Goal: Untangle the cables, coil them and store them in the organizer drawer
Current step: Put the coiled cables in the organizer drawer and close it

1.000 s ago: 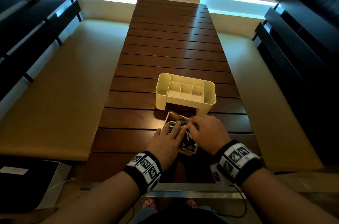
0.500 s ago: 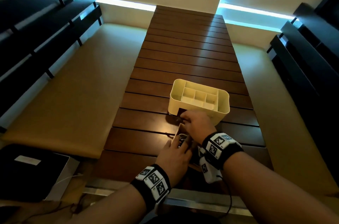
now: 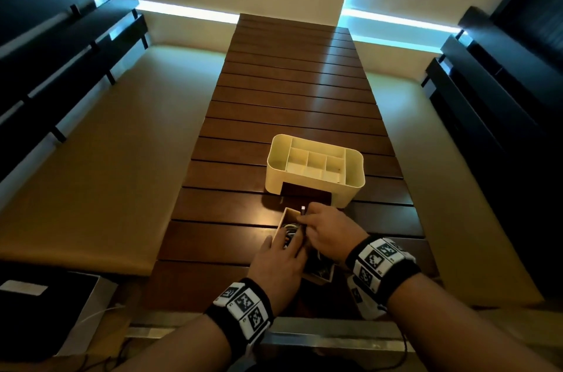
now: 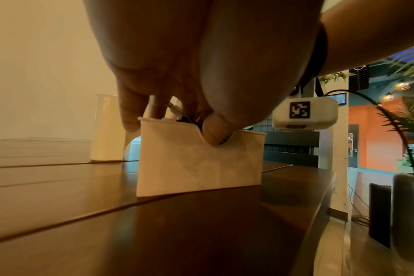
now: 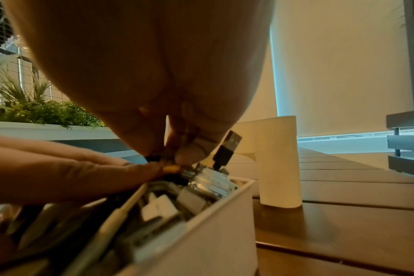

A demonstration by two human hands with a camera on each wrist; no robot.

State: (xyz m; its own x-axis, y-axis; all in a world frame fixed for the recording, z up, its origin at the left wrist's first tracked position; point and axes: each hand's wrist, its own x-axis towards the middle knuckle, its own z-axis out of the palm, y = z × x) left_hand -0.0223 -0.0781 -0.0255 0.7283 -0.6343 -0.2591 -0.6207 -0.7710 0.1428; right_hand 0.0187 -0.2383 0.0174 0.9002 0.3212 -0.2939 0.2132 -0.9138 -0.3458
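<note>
A small cream drawer (image 3: pixel 319 278) stands pulled out on the wooden table, just in front of the cream organizer (image 3: pixel 315 169). It is stuffed with tangled cables (image 3: pixel 289 230) and white plugs (image 5: pixel 158 207). My left hand (image 3: pixel 289 243) lies over the drawer, its straight fingers (image 5: pixel 83 171) pressing on the cables and its thumb (image 4: pixel 215 130) in the notch of the drawer front (image 4: pixel 201 160). My right hand (image 3: pixel 306 219) pinches a black cable just below its USB plug (image 5: pixel 228 145), which sticks up over the drawer's far end.
The organizer's open drawer slot (image 3: pixel 306 196) faces me, and its top compartments hold nothing. The slatted table (image 3: pixel 289 97) runs far ahead between padded benches (image 3: pixel 100 164). A dark box (image 3: pixel 39 313) sits low left, beside the table's metal front edge (image 3: pixel 320 338).
My right hand reached toward the organizer, then came back to the drawer's far end with a plug raised. The left hand stays on the cables. The head view shifted.
</note>
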